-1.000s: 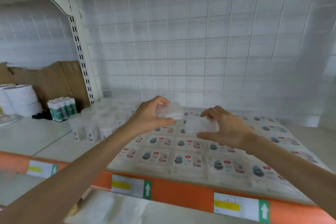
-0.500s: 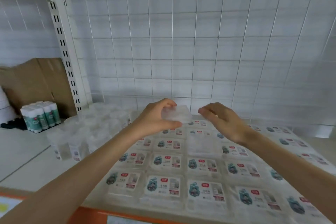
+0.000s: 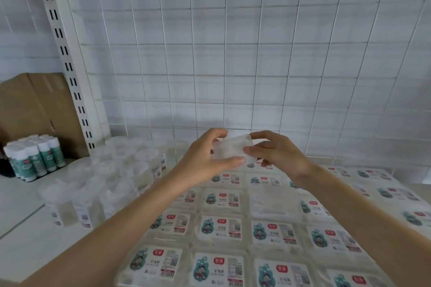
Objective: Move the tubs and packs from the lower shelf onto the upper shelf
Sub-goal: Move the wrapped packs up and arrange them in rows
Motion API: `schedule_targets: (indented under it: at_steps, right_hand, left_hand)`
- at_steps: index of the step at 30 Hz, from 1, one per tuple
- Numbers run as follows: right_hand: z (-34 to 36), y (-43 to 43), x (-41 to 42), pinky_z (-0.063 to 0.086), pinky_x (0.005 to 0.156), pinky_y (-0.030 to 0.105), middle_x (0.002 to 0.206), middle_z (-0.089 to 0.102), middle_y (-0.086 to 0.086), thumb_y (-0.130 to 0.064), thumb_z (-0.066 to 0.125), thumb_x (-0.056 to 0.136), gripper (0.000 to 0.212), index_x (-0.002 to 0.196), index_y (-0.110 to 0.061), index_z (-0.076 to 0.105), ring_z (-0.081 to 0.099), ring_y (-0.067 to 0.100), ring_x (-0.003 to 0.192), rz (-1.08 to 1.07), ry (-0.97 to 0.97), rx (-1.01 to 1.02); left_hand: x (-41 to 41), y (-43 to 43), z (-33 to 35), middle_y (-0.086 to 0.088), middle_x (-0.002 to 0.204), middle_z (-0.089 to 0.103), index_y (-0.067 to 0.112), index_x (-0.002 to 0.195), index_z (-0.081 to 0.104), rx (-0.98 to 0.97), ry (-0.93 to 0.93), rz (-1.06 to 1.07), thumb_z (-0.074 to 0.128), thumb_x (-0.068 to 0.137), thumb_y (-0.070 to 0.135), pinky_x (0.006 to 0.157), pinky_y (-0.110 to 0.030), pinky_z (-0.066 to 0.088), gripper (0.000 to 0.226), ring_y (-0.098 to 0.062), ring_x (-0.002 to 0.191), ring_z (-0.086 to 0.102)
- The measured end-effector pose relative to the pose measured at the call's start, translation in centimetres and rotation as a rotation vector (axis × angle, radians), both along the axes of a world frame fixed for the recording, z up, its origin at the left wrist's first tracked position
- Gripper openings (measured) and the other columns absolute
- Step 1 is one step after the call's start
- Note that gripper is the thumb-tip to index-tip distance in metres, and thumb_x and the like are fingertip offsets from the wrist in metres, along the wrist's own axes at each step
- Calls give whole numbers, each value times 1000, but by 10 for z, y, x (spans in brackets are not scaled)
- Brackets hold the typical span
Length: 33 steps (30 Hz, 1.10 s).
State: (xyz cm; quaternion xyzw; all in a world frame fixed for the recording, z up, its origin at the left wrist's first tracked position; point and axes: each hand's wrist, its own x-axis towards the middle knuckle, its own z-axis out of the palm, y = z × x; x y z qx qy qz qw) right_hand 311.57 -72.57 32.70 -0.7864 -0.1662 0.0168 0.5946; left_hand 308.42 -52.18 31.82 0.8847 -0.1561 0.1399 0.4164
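- A white wire grid panel fills the view from 9 through 12 to 3 o'clock, behind the shelf.
- A flat layer of labelled packs covers the shelf from 4 to 7 o'clock, set edge to edge in rows; one pack at 5 o'clock shows a plain face.
- The pale shelf board lies bare at 8 o'clock.
- A brown cardboard sheet leans at 9 o'clock, behind the slotted upright at 10 o'clock.
- A cluster of clear tubs stands at 8 o'clock, touching the left edge of the pack layer.
- A bundle of green-and-white bottles stands at 9 o'clock, in front of the cardboard.
- The left hand, just below centre, grasps the held pack's left end, thumb beneath, fingers curled over the top.
- The right hand, at 4 o'clock, pinches its right end.
- The held pack, translucent white, sits between both hands above the far rows of the layer.
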Motion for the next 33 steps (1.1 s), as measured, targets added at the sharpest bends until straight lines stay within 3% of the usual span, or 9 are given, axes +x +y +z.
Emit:
schedule_targets:
  at_steps: [2, 5, 7, 11, 17, 21, 25, 27, 33]
  right_hand:
    - [-3, -1, 0, 49, 65, 20, 91, 76, 1, -23, 75, 84, 31, 113, -24, 62, 66, 11, 77, -17, -16, 44]
    - [-9, -2, 0, 50, 68, 22, 94, 75, -2, -23, 74, 86, 32, 115, -27, 61, 68, 10, 82, -60, -38, 85]
    - [-11, -2, 0, 50, 68, 20, 95, 75, -4, -21, 73, 86, 32, 115, -29, 63, 68, 10, 85, -57, -63, 100]
    - [-9, -3, -2, 53, 69, 15, 93, 76, -3, -9, 74, 84, 25, 106, -22, 70, 69, 8, 84, 7, -98, 140]
    - [-10, -7, -2, 56, 77, 24, 98, 74, 4, 4, 77, 77, 30, 101, -10, 68, 70, 17, 94, 50, -168, 124]
    - [-15, -7, 1, 56, 79, 24, 102, 74, 3, 12, 75, 74, 33, 99, -9, 69, 69, 16, 101, 83, -165, 139]
    - [-15, -7, 0, 53, 83, 17, 105, 72, -20, 14, 70, 77, 38, 99, -17, 73, 64, 4, 110, 105, -136, 91]
    - [-12, -10, 0, 53, 83, 18, 109, 72, -18, 12, 65, 83, 37, 104, -18, 73, 65, 5, 108, 101, -126, 50]
    - [-6, -11, -3, 54, 87, 32, 102, 75, -5, -24, 59, 96, 22, 117, -23, 65, 71, 12, 93, 23, -18, 17]
  left_hand:
    - [-1, -1, 2, 20, 132, 50, 33, 139, 43, -106, 105, 28, 49, 86, 68, 84, -15, 39, 64, 0, 113, 51]
    - [1, -2, 5, 9, 116, 65, 27, 125, 58, -362, 300, 65, 33, 100, 58, 91, -34, 49, 47, -11, 101, 63]
    - [3, -1, 3, 1, 107, 70, 21, 117, 63, -470, 359, 75, 34, 103, 50, 84, -33, 53, 43, -16, 92, 67]
    - [2, 0, -1, -7, 101, 69, 14, 111, 61, -435, 445, 107, 32, 100, 59, 75, -32, 51, 54, -20, 79, 64]
    - [-3, 3, 4, -7, 68, 66, 16, 106, 54, -406, 614, 93, 33, 98, 62, 55, -27, 43, 52, -16, 54, 51]
    - [-2, 7, 1, -13, 83, 74, 10, 114, 50, -569, 640, 58, 43, 99, 54, 54, -28, 49, 48, -20, 60, 64]
    - [-1, 5, -1, -17, 104, 71, 7, 123, 56, -719, 555, 33, 56, 99, 25, 54, -26, 54, 30, -19, 67, 69]
    - [-1, 6, 0, -16, 106, 70, 13, 120, 58, -768, 485, 32, 61, 96, 16, 59, -27, 55, 24, -20, 70, 70]
    - [-4, 6, -3, -7, 109, 73, 31, 118, 67, -648, 373, -12, 60, 97, 18, 70, -28, 50, 25, -18, 77, 65]
